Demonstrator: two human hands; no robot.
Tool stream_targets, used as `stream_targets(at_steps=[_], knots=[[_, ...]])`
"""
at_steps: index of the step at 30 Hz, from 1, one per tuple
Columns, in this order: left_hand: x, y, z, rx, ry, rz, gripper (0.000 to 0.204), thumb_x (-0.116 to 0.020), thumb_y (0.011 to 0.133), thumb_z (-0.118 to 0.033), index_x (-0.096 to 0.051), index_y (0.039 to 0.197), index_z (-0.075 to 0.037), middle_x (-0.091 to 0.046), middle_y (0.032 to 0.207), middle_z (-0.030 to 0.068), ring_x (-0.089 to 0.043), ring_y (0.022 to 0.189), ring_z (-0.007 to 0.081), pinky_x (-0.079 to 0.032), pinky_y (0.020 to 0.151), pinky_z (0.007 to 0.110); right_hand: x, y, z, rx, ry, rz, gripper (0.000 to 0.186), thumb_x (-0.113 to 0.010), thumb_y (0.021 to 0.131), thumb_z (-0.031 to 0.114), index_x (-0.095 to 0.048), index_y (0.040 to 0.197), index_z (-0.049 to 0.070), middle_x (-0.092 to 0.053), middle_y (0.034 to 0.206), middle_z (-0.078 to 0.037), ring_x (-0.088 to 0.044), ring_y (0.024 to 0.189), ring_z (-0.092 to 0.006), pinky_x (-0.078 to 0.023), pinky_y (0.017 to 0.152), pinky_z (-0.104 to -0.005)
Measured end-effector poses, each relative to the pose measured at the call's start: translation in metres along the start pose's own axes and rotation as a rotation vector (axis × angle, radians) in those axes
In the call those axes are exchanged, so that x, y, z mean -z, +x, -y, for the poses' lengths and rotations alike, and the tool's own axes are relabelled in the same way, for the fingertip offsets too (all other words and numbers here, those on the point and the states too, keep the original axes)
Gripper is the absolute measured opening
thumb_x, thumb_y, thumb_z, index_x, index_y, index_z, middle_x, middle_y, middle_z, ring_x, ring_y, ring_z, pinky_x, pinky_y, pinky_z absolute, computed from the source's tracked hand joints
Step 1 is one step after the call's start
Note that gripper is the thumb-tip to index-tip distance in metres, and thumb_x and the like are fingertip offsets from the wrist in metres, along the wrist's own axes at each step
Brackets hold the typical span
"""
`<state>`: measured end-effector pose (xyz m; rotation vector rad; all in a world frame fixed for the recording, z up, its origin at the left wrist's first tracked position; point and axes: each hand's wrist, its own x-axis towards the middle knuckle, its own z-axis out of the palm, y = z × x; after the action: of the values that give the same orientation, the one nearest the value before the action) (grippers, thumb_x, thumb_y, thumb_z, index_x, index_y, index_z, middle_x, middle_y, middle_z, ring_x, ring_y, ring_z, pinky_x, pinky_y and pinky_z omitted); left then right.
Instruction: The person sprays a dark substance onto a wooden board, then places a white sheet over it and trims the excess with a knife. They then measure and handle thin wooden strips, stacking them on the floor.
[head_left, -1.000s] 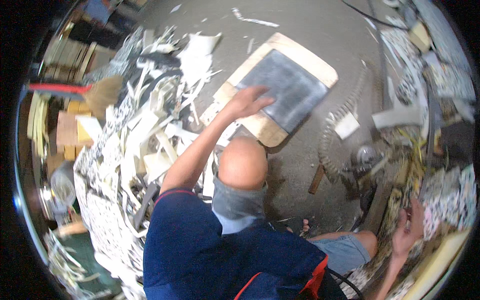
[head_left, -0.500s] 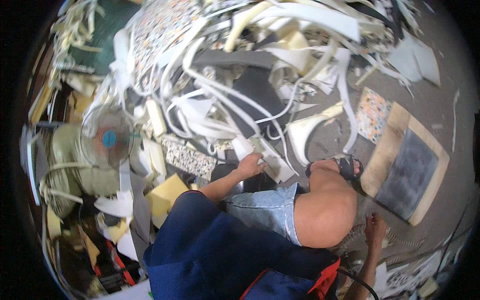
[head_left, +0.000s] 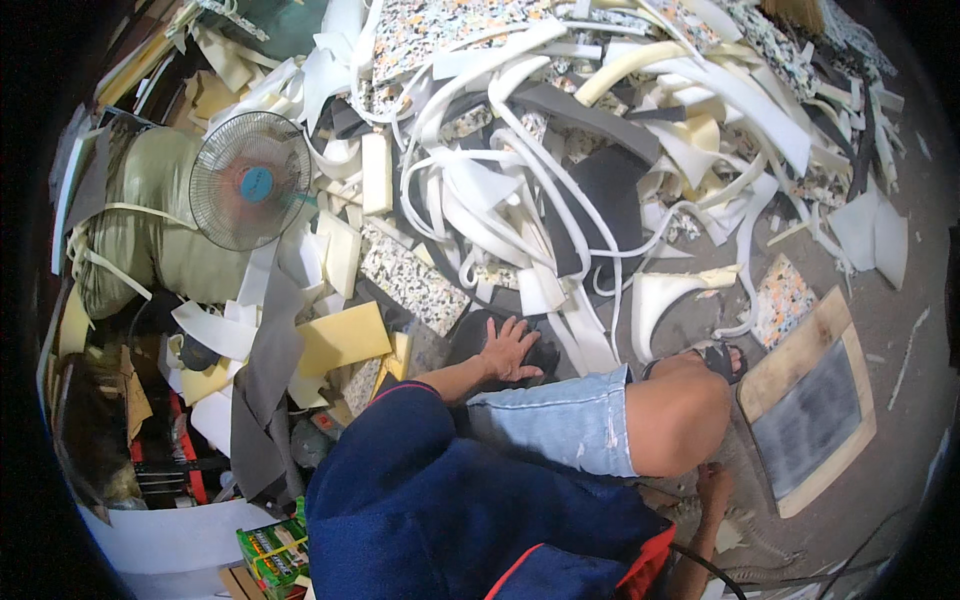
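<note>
My left hand (head_left: pixel 508 352) is open, its fingers spread over a dark, smooth surface (head_left: pixel 470 335) beside my denim-covered thigh. Just ahead of it lie white foam strips (head_left: pixel 590 335) and a speckled foam slab (head_left: pixel 412 275). Low on the right, past my bent knee, my right hand (head_left: pixel 713 486) hangs near the floor with its fingers curled. What it may hold is hidden. A ribbed, coiled hose (head_left: pixel 765 540) lies on the floor close to that hand. Farther right is a wood-edged panel with a dark middle (head_left: pixel 810 415).
A large heap of foam offcuts (head_left: pixel 560 150) spreads across the far side. On the left stand a fan (head_left: pixel 250 183) and an olive bundle (head_left: pixel 150 230). A yellow foam block (head_left: pixel 345 338) and a grey strip (head_left: pixel 265 390) lie nearer. A green box (head_left: pixel 272 555) sits low left.
My left hand has come away from the white foam strip and spread flat on the dark surface. My right hand appears lower and farther left. The view has shifted.
</note>
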<state>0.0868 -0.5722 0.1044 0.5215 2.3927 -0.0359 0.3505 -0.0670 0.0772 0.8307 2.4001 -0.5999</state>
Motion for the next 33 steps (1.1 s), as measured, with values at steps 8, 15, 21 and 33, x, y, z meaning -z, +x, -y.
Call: stream_targets(at_steps=[8, 15, 21, 33], knots=[[0.004, 0.003, 0.003, 0.009, -0.045, 0.074, 0.099, -0.056, 0.084, -0.078, -0.031, 0.159, -0.017, -0.021, 0.166, 0.022, -0.01, 0.155, 0.0457, -0.005, 0.113, 0.079, -0.035, 0.01, 0.029, -0.013, 0.097, -0.024, 0.04, -0.067, 0.094, 0.038, -0.073, 0.111, 0.003, -0.074, 0.102, -0.023, -0.071, 0.096, -0.0411, -0.054, 0.084, -0.0493], [-0.009, 0.001, 0.011, 0.002, -0.067, 0.089, 0.099, -0.056, 0.084, -0.078, -0.03, 0.159, -0.018, -0.02, 0.166, 0.0218, -0.009, 0.155, 0.0456, -0.005, 0.114, 0.078, -0.053, 0.006, 0.069, 0.222, 0.134, -0.038, 0.04, -0.066, 0.094, 0.037, -0.071, 0.112, 0.002, -0.072, 0.103, -0.025, -0.069, 0.1, -0.0447, -0.053, 0.082, -0.0523], [-0.017, 0.025, 0.029, -0.005, -0.05, 0.063, 0.092, -0.068, 0.085, -0.063, -0.031, 0.157, -0.021, -0.019, 0.167, 0.0196, -0.01, 0.154, 0.0457, -0.007, 0.111, 0.081, -0.091, 0.032, 0.07, 0.281, 0.22, -0.145, 0.046, -0.06, 0.097, 0.04, -0.067, 0.121, 0.002, -0.072, 0.101, -0.027, -0.069, 0.095, -0.0464, -0.053, 0.081, -0.0539], [0.018, 0.042, 0.039, 0.016, 0.109, 0.05, 0.083, -0.071, 0.083, -0.059, -0.043, 0.152, -0.022, -0.032, 0.161, 0.0157, -0.023, 0.149, 0.0411, -0.015, 0.109, 0.078, -0.058, 0.043, 0.116, -0.26, 0.449, -0.134, 0.029, -0.069, 0.092, 0.032, -0.073, 0.104, 0.006, -0.071, 0.106, -0.024, -0.069, 0.1, -0.0424, -0.056, 0.083, -0.0528]])
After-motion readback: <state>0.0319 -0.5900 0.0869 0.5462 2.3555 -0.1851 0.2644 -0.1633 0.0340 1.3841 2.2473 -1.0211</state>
